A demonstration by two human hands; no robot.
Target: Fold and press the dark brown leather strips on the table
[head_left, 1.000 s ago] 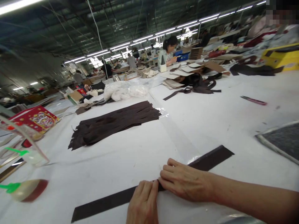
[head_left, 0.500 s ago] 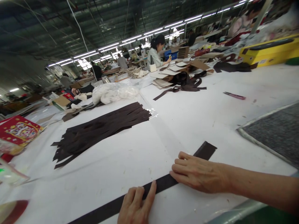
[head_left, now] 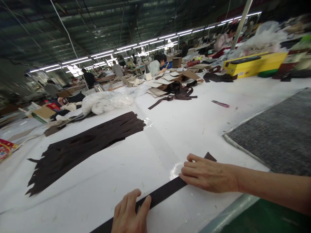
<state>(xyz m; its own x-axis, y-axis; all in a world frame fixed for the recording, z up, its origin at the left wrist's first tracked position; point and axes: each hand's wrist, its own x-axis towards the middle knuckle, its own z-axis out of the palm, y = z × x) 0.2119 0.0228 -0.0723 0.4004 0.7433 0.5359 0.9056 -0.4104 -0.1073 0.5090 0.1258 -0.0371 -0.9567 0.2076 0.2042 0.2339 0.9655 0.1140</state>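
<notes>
A long dark brown strip of fabric or leather (head_left: 167, 193) lies flat on the white table, running diagonally across the front. My left hand (head_left: 132, 212) rests over it near the bottom, thumb on one side and bent fingers on the other, holding it. Farther along to the right, my right hand (head_left: 209, 174) lies across the strip with its fingers curled together and pressed on it. Only a short end of the strip shows past that hand. Beyond my left hand, a spread pile of similar dark strips (head_left: 85, 145) lies on the table.
Pink-handled thread snips (head_left: 220, 104) lie at the right, near a grey mat (head_left: 272, 129). Farther back are a tangle of strips (head_left: 178, 92), cardboard pieces (head_left: 156, 92), a clear plastic bag (head_left: 107, 102) and a yellow box (head_left: 255, 64). Other people work in the background.
The view has shifted, so the pile and background sit farther left. My left hand has moved slightly left, its thumb and fingers now astride the strip. Less of the strip's end shows past my right hand.
</notes>
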